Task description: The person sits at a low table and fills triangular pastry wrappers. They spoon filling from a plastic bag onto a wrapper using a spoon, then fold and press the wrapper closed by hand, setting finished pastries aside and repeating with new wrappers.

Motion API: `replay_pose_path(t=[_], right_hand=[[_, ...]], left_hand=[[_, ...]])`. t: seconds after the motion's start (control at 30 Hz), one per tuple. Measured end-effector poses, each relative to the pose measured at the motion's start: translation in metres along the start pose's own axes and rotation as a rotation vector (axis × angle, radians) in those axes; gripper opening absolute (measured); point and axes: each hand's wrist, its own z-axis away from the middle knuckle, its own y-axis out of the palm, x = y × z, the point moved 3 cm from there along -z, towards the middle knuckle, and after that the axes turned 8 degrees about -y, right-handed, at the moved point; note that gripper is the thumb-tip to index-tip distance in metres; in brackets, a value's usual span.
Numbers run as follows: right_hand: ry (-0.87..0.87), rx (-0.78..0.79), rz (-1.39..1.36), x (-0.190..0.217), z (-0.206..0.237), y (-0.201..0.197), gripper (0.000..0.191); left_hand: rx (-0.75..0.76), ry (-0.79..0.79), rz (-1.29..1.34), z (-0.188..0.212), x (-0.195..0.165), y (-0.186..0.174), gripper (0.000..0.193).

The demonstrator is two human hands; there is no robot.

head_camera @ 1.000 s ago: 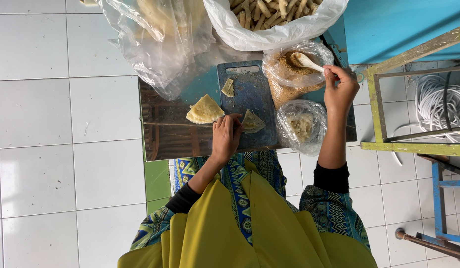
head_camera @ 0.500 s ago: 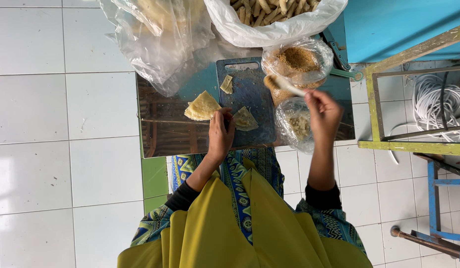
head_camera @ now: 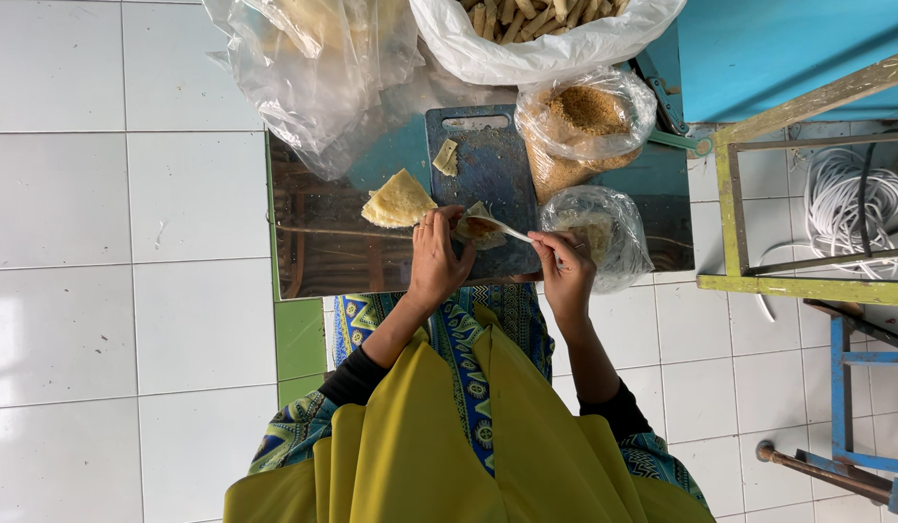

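My left hand (head_camera: 436,260) presses a small triangular pastry wrapper (head_camera: 480,228) onto the dark blue cutting board (head_camera: 487,169). My right hand (head_camera: 565,271) grips a white spoon (head_camera: 507,231) whose bowl lies over that wrapper with brown filling on it. A stack of pale triangular wrappers (head_camera: 398,200) lies just left of the left hand. A small scrap of wrapper (head_camera: 447,157) sits on the far part of the board. A clear bag of brown crumbly filling (head_camera: 584,121) stands beyond the right hand.
A small clear bag with pale contents (head_camera: 596,232) lies by the right hand. Large clear bags (head_camera: 313,58) and a white bag of rolled pastries (head_camera: 536,29) crowd the far side. A yellow-green frame (head_camera: 759,194) with white cable, a blue stand (head_camera: 846,387) and white floor tiles surround the low table (head_camera: 313,242).
My right hand left the bag of brown filling and carried the spoon down and left onto the wrapper. My left hand stayed on the wrapper.
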Motion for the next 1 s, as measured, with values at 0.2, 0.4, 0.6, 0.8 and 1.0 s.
replay_pose_path(t=[0.2, 0.4, 0.6, 0.8, 1.0], right_hand=[[-0.054, -0.045, 0.075, -0.004, 0.007, 0.003, 0.017], [-0.163, -0.093, 0.128, -0.011, 0.021, 0.005, 0.023], [-0.241, -0.122, 0.180, -0.010, 0.026, 0.006, 0.024], [-0.205, -0.118, 0.139, -0.005, 0.020, 0.005, 0.020], [-0.085, -0.127, 0.072, -0.002, 0.015, -0.004, 0.010]], left_hand=[[0.020, -0.017, -0.020, -0.001, -0.002, 0.000, 0.063], [0.002, -0.001, -0.019, -0.001, -0.002, 0.002, 0.063], [0.016, 0.002, 0.021, -0.001, 0.000, 0.000, 0.060], [0.080, -0.124, 0.242, -0.003, 0.008, -0.007, 0.045], [0.106, -0.145, 0.110, -0.007, 0.011, -0.003, 0.041]])
